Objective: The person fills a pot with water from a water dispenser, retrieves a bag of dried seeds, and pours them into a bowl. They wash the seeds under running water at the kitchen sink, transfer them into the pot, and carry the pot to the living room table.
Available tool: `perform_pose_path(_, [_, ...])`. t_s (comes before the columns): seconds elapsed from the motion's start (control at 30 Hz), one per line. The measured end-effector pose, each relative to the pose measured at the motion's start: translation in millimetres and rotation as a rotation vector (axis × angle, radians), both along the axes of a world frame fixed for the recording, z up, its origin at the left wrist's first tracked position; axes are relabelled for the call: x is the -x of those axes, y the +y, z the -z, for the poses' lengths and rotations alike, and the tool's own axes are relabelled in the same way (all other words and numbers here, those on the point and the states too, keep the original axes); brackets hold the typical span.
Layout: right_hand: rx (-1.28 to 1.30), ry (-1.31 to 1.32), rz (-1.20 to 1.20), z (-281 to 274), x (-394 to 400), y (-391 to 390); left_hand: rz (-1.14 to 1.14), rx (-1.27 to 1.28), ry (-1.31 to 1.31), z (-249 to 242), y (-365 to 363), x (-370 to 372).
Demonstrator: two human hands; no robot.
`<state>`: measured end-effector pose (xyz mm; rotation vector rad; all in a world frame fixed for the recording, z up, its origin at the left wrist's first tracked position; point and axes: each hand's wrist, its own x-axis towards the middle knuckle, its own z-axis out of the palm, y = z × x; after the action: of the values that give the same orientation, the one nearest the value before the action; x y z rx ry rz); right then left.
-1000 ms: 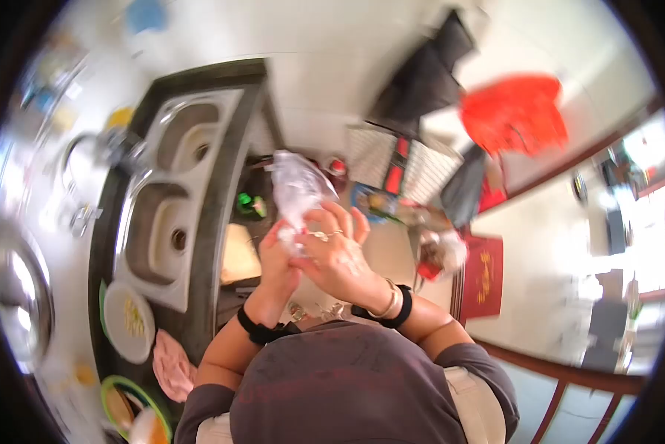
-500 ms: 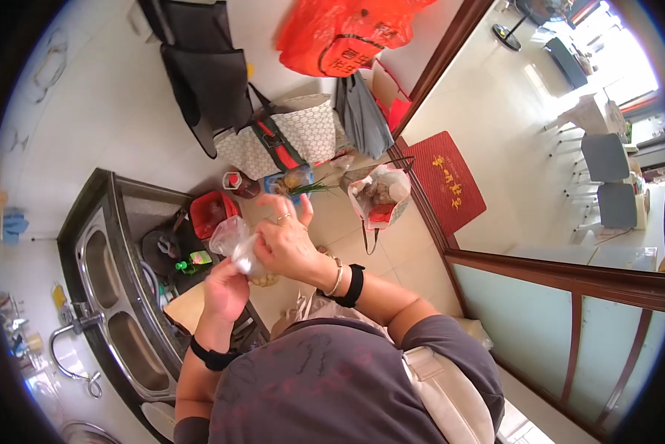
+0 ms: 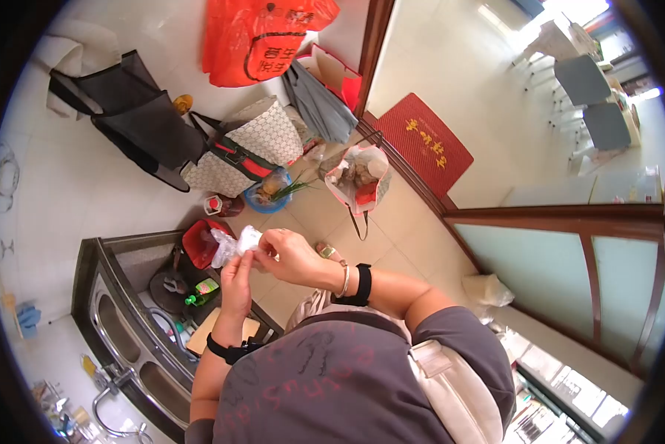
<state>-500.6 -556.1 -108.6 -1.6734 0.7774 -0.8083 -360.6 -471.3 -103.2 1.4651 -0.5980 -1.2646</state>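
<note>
In front of my chest, both hands work on a thin plastic bag (image 3: 224, 247), clear and crumpled on its left side, with a bright white bunched part (image 3: 249, 238) at its upper right. My left hand (image 3: 236, 284) pinches it from below, fingertips pointing up. From the right, my right hand (image 3: 294, 257) has its fingers curled in against the white part, close to the left fingertips. Beyond the bag stands a red bin (image 3: 198, 246), which the clear plastic overlaps in this view.
To the left is a double-basin sink (image 3: 118, 325) with a green bottle (image 3: 201, 291) on the shelf beside it. Ahead on the floor stand a blue basin (image 3: 268, 198) with vegetables, a patterned bag (image 3: 262, 137) and an open shopping bag (image 3: 341, 194). A red mat (image 3: 421, 148) lies past the doorway.
My right hand's raised, spread fingers have curled in toward the left fingertips. The bag looks more bunched and whiter. The camera view has turned, shifting the room.
</note>
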Motion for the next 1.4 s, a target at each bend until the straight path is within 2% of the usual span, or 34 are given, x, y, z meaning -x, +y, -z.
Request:
perform_pose_path(0.1, [0.094, 0.068, 0.035, 13.6, 14.9, 8.7, 0.17, -0.053, -0.047, 33.6, 7.8, -14.9])
perform_pose_path(0.17, [0.192, 0.098, 0.116, 18.0, 36.8, 6.5, -0.053, -0.191, 0.106, 49.5, -1.5, -19.2])
perform_pose_path(0.23, [0.077, 0.36, 0.227, 36.5, 64.6, 0.0, -0.163, -0.17, 0.057, 86.5, 6.3, -58.4])
perform_pose_path(0.3, [-0.11, 0.369, 0.256, 88.8, 89.3, -7.7, -0.117, -0.296, -0.176, 106.2, 23.9, -86.4])
perform_pose_path(0.33, [-0.248, 0.419, 0.242, 109.6, 99.5, -13.5, -0.02, -0.289, -0.288, 130.5, 39.3, -105.1])
perform_pose_path(0.4, [-0.186, 0.422, 0.301, 176.2, 109.7, -22.0, 0.082, -0.461, -0.278, 121.7, 50.7, -99.2])
perform_pose_path(0.47, [-0.133, 0.518, 0.339, 246.7, 120.9, -39.9, 0.289, -0.489, -0.224, 151.4, 80.4, -104.9])
perform_pose_path(0.5, [-0.145, 0.519, 0.333, 265.2, 125.0, -50.3, 0.321, -0.605, -0.218, 148.4, 85.2, -94.7])
perform_pose_path(0.53, [-0.169, 0.59, 0.396, 282.5, 129.0, -62.3, 0.403, -0.614, -0.25, 164.3, 101.1, -95.9])
perform_pose_path(0.57, [-0.19, 0.66, 0.459, 300.4, 132.9, -76.7, 0.492, -0.639, -0.366, 162.1, 105.8, -88.8])
perform_pose_path(0.63, [-0.259, 0.691, 0.444, 346.2, 140.9, -90.8, 0.489, -0.745, -0.398, 171.7, 125.9, -81.5])
perform_pose_path(0.7, [-0.271, 0.754, 0.405, 389.6, 144.9, -98.9, 0.304, -0.837, -0.263, 174.0, 134.5, -73.8])
perform_pose_path(0.73, [-0.515, 0.784, 0.272, 399.2, 148.9, -100.7, 0.336, -0.867, -0.281, 169.5, 136.1, -69.6])
perform_pose_path(0.83, [-0.727, 1.084, -0.092, 387.0, 153.6, -92.9, 0.37, -0.998, -0.222, 174.4, 143.4, -74.2])
perform_pose_path(0.93, [-0.865, 1.293, -0.033, 458.9, 155.3, -34.7, 0.306, -1.049, -0.172, 177.7, 128.7, -71.9])
perform_pose_path(0.97, [-1.083, 1.314, -0.14, 468.3, 157.5, -38.9, 0.277, -1.062, -0.141, 183.4, 130.2, -72.8])
perform_pose_path(1.03, [-0.899, 1.403, -0.34, 428.3, 152.4, -52.7, 0.275, -1.022, -0.162, 188.0, 116.7, -70.0])
perform_pose_path(1.07, [-0.907, 1.411, -0.354, 421.1, 152.5, -57.0, 0.27, -0.973, -0.188, 186.1, 108.9, -65.9])
perform_pose_path(1.13, [-0.623, 1.359, -0.262, 411.3, 154.6, -72.5, 0.251, -0.982, -0.155, 187.1, 95.1, -61.4])
perform_pose_path(1.2, [-0.454, 1.361, -0.155, 399.2, 153.2, -98.6, 0.241, -0.97, -0.131, 189.6, 82.5, -59.5])
perform_pose_path(1.23, [-0.448, 1.369, -0.152, 398.8, 157.5, -109.4, 0.242, -0.964, -0.124, 191.8, 80.6, -58.9])
perform_pose_path(1.3, [-0.123, 1.245, 0.114, 398.6, 164.2, -131.3, 0.24, -0.956, -0.124, 197.8, 77.8, -58.7])
perform_pose_path(1.33, [-0.116, 1.247, 0.115, 400.6, 166.9, -147.1, 0.237, -0.95, -0.121, 199.7, 76.6, -58.6])
perform_pose_path(1.4, [0.001, 1.201, 0.267, 401.4, 167.8, -184.2, 0.242, -0.932, -0.134, 200.1, 77.4, -59.1])
